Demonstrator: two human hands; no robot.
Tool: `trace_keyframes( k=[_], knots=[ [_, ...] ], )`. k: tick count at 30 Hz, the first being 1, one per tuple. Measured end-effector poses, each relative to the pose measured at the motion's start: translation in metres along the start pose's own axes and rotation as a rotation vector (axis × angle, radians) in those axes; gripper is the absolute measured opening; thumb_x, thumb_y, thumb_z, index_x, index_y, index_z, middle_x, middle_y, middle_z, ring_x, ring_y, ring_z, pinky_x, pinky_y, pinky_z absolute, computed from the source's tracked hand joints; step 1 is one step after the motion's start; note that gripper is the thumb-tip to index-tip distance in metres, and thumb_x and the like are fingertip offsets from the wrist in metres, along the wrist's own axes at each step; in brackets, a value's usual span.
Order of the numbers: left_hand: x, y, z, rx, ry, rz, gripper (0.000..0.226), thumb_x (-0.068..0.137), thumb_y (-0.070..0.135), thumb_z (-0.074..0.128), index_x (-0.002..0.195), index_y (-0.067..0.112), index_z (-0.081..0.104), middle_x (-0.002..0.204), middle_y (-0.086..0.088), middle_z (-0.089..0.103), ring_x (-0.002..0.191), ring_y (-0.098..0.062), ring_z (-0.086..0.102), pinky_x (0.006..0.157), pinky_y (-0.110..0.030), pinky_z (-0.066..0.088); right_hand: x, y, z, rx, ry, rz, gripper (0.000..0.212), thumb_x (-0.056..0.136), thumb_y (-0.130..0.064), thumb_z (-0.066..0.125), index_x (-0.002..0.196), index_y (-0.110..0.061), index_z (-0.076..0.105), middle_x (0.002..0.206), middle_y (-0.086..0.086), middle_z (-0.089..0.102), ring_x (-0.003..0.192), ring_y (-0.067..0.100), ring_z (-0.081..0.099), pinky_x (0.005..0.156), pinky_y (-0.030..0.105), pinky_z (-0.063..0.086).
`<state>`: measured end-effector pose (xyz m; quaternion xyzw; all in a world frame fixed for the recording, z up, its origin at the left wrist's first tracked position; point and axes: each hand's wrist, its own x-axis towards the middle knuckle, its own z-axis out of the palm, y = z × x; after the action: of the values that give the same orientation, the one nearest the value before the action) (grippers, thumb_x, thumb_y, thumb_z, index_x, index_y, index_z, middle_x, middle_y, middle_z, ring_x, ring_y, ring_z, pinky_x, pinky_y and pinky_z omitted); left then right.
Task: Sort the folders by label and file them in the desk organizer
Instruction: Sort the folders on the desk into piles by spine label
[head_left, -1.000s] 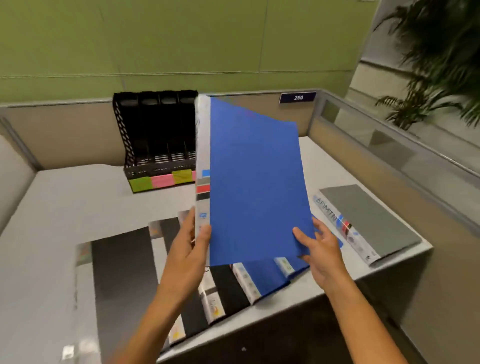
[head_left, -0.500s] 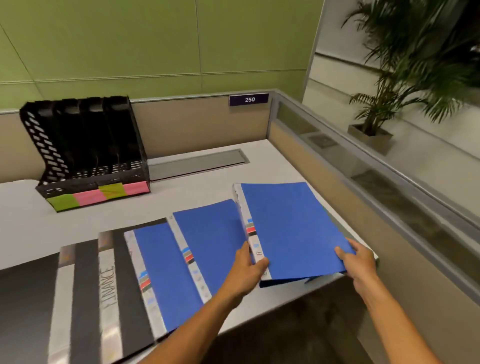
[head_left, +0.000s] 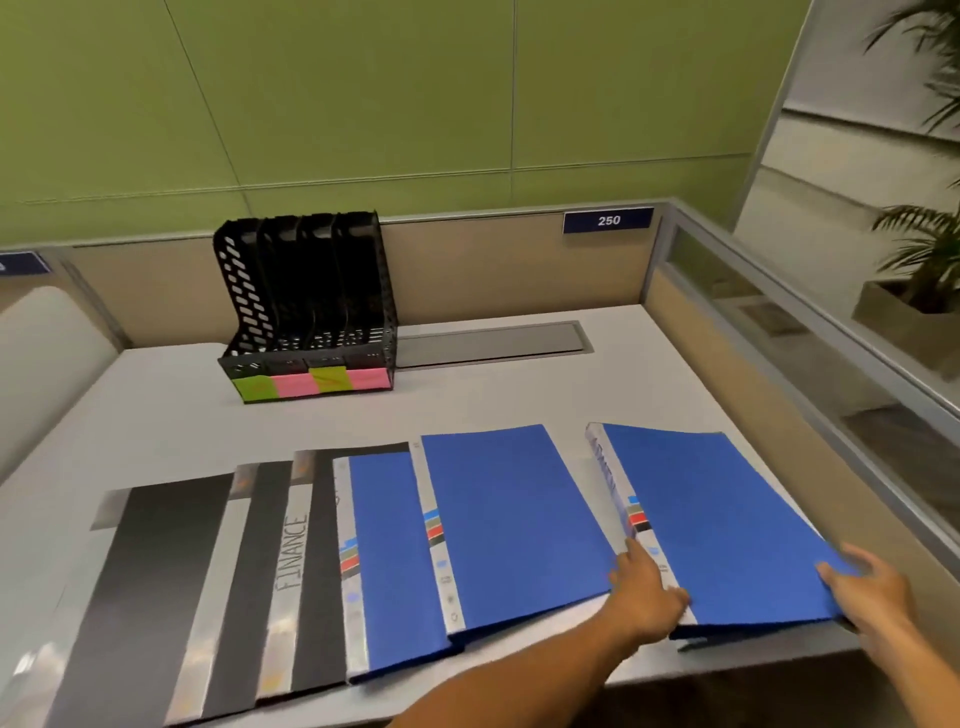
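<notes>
A black desk organizer (head_left: 311, 296) with several empty slots stands at the back of the desk, with green and pink sticky labels (head_left: 311, 383) along its front. Flat on the desk lie black folders (head_left: 150, 571), one with a spine reading FINANCE (head_left: 293, 551), and two overlapping blue folders (head_left: 509, 519). A third blue folder (head_left: 727, 525) lies apart at the right, by the desk's front corner, on something dark that is mostly hidden. My left hand (head_left: 647, 587) grips its white spine at the near end. My right hand (head_left: 872, 587) holds its near right corner.
The grey desk (head_left: 519, 400) is bounded by a beige partition at the back and a glass partition (head_left: 779, 338) on the right. A grey cable cover (head_left: 493, 343) sits beside the organizer. A sign reading 250 (head_left: 608, 220) and a potted plant (head_left: 924, 291) are beyond.
The blue folder, held upright in both hands a second ago, has come down to the right and now lies flat by the desk's front right corner. My view has swung left.
</notes>
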<state>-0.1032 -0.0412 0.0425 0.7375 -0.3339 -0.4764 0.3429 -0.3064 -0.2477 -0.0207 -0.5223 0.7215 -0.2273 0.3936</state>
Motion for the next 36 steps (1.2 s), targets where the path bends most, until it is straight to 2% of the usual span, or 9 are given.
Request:
trace_keyframes(
  k=[2,4,8,12,15,23,28,33,36],
  knots=[
    [0.006,-0.001,0.005,0.197,0.006,-0.013,0.079,0.095,0.034,0.064,0.155,0.020,0.016,0.159,-0.007,0.024,0.148,-0.036,0.019,0.122,-0.055,0.024,-0.002,-0.002,0.003,-0.105,-0.055,-0.040,0.068,0.090,-0.021,0.075,0.148,-0.008,0.041,0.143,0.021,0.051,0.122,0.045,0.054,0.100,0.054,0.046],
    [0.009,-0.002,0.011,0.214,-0.054,-0.021,0.085,0.094,0.034,0.066,0.157,0.021,0.010,0.163,-0.005,0.016,0.151,-0.037,0.012,0.123,-0.057,0.018,-0.008,-0.003,0.008,-0.210,-0.120,-0.071,0.078,0.089,-0.036,0.075,0.152,-0.013,0.034,0.150,0.020,0.043,0.132,0.045,0.045,0.107,0.059,0.040],
    [0.015,-0.003,0.027,0.155,-0.156,0.042,0.092,0.093,0.026,0.068,0.158,0.021,0.003,0.163,-0.008,0.020,0.148,-0.031,0.026,0.122,-0.055,0.025,-0.032,-0.004,0.023,-0.418,-0.229,-0.220,0.090,0.087,-0.065,0.061,0.158,-0.025,0.023,0.161,0.012,0.027,0.145,0.039,0.029,0.115,0.060,0.029],
    [0.021,-0.003,0.034,0.260,-0.225,0.025,0.097,0.098,0.023,0.059,0.158,0.014,-0.016,0.168,-0.011,-0.009,0.155,-0.031,0.005,0.126,-0.046,0.015,-0.061,-0.001,0.054,-0.581,-0.396,-0.339,0.088,0.087,-0.078,0.042,0.159,-0.039,0.009,0.168,0.001,0.006,0.153,0.035,0.007,0.120,0.061,0.015],
    [0.023,-0.004,0.036,0.265,-0.186,0.050,0.096,0.098,0.024,0.059,0.158,0.017,-0.015,0.168,-0.009,-0.010,0.155,-0.031,0.003,0.125,-0.049,0.016,-0.070,-0.003,0.066,-0.628,-0.385,-0.289,0.080,0.090,-0.077,0.033,0.157,-0.044,0.006,0.168,0.000,-0.002,0.153,0.036,-0.003,0.119,0.065,0.008],
    [0.029,-0.022,0.013,0.106,-0.133,0.127,0.075,0.093,0.020,0.066,0.154,0.029,0.023,0.153,-0.004,0.037,0.143,-0.024,0.037,0.115,-0.049,0.039,-0.074,-0.030,0.071,-0.672,-0.338,-0.275,0.073,0.097,-0.068,0.032,0.159,-0.035,0.010,0.168,0.005,0.004,0.152,0.039,0.003,0.120,0.061,0.010],
    [0.021,-0.049,-0.012,0.153,0.001,0.126,0.057,0.098,0.036,0.059,0.150,0.031,0.037,0.152,0.002,0.042,0.132,-0.019,0.050,0.110,-0.037,0.042,-0.097,-0.056,0.088,-0.439,-0.242,-0.578,0.065,0.101,-0.046,0.046,0.157,-0.024,0.023,0.165,0.008,0.019,0.153,0.032,0.005,0.123,0.054,0.009],
    [-0.005,-0.078,-0.049,0.071,0.211,0.178,0.038,0.099,0.034,0.054,0.137,0.034,0.053,0.140,0.015,0.053,0.117,0.001,0.053,0.102,-0.022,0.046,-0.143,-0.063,0.123,-0.126,-0.279,-0.936,0.056,0.097,-0.037,0.054,0.147,-0.020,0.040,0.151,0.006,0.041,0.143,0.028,0.032,0.106,0.051,0.045],
    [-0.026,-0.099,-0.074,0.048,0.331,0.195,0.027,0.100,0.026,0.055,0.126,0.031,0.063,0.128,0.016,0.062,0.113,0.003,0.057,0.101,-0.026,0.050,-0.159,-0.056,0.150,-0.100,-0.404,-0.962,0.059,0.096,-0.035,0.057,0.150,-0.023,0.036,0.154,-0.001,0.038,0.144,0.019,0.030,0.111,0.043,0.039]
  ],
)
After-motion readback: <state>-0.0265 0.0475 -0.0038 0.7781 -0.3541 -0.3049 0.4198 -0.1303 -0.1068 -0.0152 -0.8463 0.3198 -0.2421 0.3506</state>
